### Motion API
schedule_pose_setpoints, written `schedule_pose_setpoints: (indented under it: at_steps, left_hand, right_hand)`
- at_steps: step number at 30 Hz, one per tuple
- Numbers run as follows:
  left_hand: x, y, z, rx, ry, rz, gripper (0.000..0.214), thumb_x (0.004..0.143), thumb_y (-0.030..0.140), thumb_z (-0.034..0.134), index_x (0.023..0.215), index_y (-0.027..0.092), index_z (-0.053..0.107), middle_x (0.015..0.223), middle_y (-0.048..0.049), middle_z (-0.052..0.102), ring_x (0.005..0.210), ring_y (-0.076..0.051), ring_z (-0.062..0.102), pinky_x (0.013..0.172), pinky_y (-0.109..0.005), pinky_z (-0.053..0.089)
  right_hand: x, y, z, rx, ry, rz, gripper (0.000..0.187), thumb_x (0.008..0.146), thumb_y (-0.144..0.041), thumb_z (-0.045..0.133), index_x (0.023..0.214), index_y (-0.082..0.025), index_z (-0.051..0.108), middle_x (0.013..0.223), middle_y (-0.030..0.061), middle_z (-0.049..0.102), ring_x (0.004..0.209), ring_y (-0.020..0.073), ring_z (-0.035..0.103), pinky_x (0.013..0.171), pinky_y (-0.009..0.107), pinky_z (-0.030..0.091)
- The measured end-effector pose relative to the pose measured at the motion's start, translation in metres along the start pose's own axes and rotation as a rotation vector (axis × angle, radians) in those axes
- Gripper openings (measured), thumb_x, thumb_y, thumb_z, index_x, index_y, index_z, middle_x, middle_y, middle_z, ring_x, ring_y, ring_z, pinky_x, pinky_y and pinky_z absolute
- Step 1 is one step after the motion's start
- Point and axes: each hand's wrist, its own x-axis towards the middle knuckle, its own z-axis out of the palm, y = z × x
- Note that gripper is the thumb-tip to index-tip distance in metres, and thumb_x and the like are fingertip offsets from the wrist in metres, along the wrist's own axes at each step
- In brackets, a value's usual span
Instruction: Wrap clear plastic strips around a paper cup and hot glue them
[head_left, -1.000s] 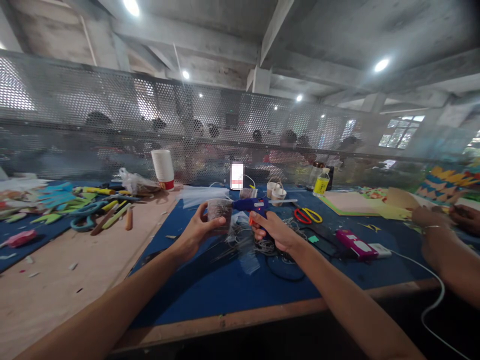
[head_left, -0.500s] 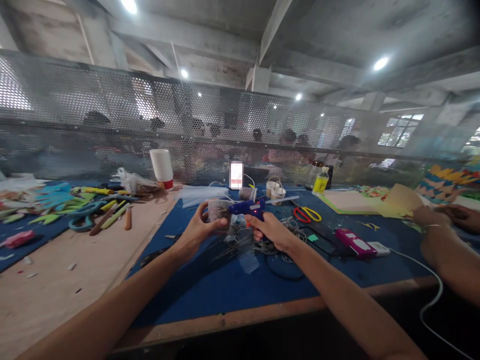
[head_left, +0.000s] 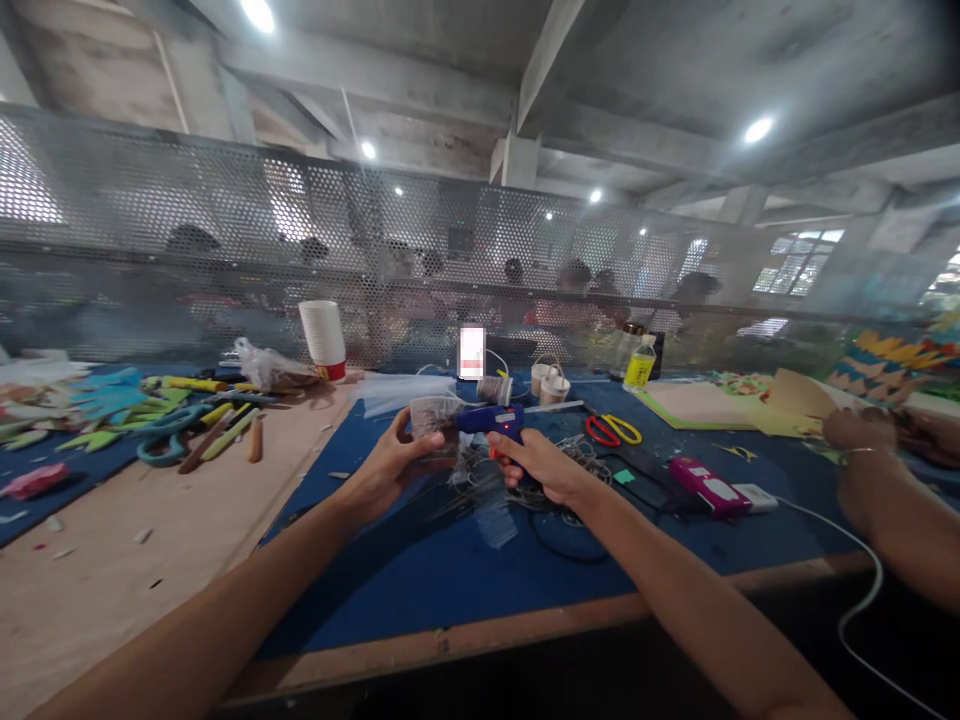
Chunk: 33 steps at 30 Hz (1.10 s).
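My left hand (head_left: 390, 462) is wrapped round a cup (head_left: 433, 412) with a greyish, twine-like covering, held above the blue mat (head_left: 420, 600). In my right hand (head_left: 540, 465) is a blue glue gun (head_left: 491, 420), a small red light showing on its side and a clear glue stick (head_left: 555, 406) sticking out of its back. The nozzle points left and meets or nearly meets the cup's side; I cannot tell if they touch. Beneath my hands lies a tangle of grey twine (head_left: 585, 455). Just behind the glue gun sits a spool of twine (head_left: 495, 390).
Scissors (head_left: 615, 431) and a magenta box (head_left: 705, 485) with a white cable lie at the right. Small cups (head_left: 553, 388), a yellow-labelled bottle (head_left: 640, 368) and stacked paper cups (head_left: 322, 340) stand behind. Tools (head_left: 169, 432) lie left. Another person's arm (head_left: 877, 490) reaches in from the right.
The glue gun has shifted slightly left, its nozzle now further over the cup's side. My left hand and the cup have moved a little left and turned slightly.
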Motion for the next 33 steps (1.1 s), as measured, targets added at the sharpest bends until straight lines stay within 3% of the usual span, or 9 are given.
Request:
schedule_pose_setpoints:
  at_steps: [5, 9, 14, 17, 22, 28, 33]
  left_hand:
    - [0.000, -0.004, 0.002, 0.050, 0.010, -0.011, 0.067, 0.072, 0.023, 0.085, 0.130, 0.023, 0.053, 0.122, -0.0117, 0.067, 0.104, -0.026, 0.070, 0.088, -0.045, 0.061]
    - [0.001, -0.007, 0.003, 0.095, 0.047, -0.005, 0.081, 0.068, 0.025, 0.088, 0.138, 0.025, 0.047, 0.123, -0.0124, 0.066, 0.104, -0.028, 0.069, 0.083, -0.044, 0.063]
    - [0.002, -0.004, 0.000, 0.101, 0.078, 0.002, 0.077, 0.069, 0.023, 0.087, 0.135, 0.026, 0.049, 0.118, -0.0094, 0.068, 0.099, -0.025, 0.071, 0.084, -0.042, 0.062]
    - [0.002, -0.003, 0.000, 0.078, 0.055, 0.004, 0.072, 0.071, 0.023, 0.085, 0.134, 0.026, 0.049, 0.117, -0.0088, 0.068, 0.100, -0.024, 0.071, 0.086, -0.042, 0.062]
    - [-0.001, 0.000, 0.001, 0.033, -0.019, -0.016, 0.063, 0.076, 0.023, 0.082, 0.131, 0.026, 0.053, 0.127, -0.0107, 0.066, 0.111, -0.028, 0.068, 0.090, -0.045, 0.061]
    - [0.002, -0.001, -0.004, -0.035, -0.061, -0.003, 0.052, 0.079, 0.023, 0.079, 0.126, 0.023, 0.057, 0.121, -0.0108, 0.070, 0.111, -0.028, 0.069, 0.094, -0.047, 0.059]
    - [0.000, -0.002, -0.005, -0.042, -0.110, -0.036, 0.052, 0.080, 0.022, 0.078, 0.128, 0.024, 0.058, 0.125, -0.0107, 0.069, 0.114, -0.030, 0.068, 0.096, -0.047, 0.058]
  right_hand:
    - [0.000, -0.005, 0.002, 0.071, 0.035, -0.090, 0.048, 0.079, -0.060, 0.074, 0.076, -0.015, 0.060, 0.064, -0.0063, 0.042, 0.050, 0.0048, 0.035, 0.050, 0.021, 0.041]
    - [0.001, -0.002, 0.002, -0.085, 0.101, -0.107, 0.049, 0.080, -0.064, 0.070, 0.074, -0.016, 0.058, 0.056, -0.0069, 0.043, 0.048, 0.0070, 0.040, 0.051, 0.023, 0.043]
    - [0.000, 0.003, 0.000, -0.263, 0.062, -0.063, 0.049, 0.083, -0.064, 0.066, 0.076, -0.017, 0.060, 0.049, -0.0060, 0.045, 0.047, 0.0090, 0.046, 0.052, 0.023, 0.042]
    - [0.001, 0.003, 0.001, -0.142, 0.041, -0.068, 0.049, 0.081, -0.065, 0.069, 0.075, -0.017, 0.059, 0.052, -0.0068, 0.043, 0.047, 0.0077, 0.041, 0.050, 0.023, 0.042]
    - [0.005, 0.004, -0.002, -0.031, 0.125, -0.102, 0.051, 0.076, -0.065, 0.072, 0.074, -0.016, 0.059, 0.059, -0.0062, 0.044, 0.048, 0.0064, 0.038, 0.049, 0.023, 0.043]
    - [0.003, 0.004, 0.001, -0.034, 0.010, -0.037, 0.051, 0.076, -0.064, 0.074, 0.074, -0.015, 0.061, 0.058, -0.0060, 0.044, 0.049, 0.0061, 0.037, 0.048, 0.022, 0.041]
    - [0.000, -0.006, 0.003, 0.154, 0.057, -0.072, 0.048, 0.075, -0.059, 0.077, 0.073, -0.015, 0.058, 0.064, -0.0065, 0.043, 0.050, 0.0043, 0.034, 0.049, 0.020, 0.038]
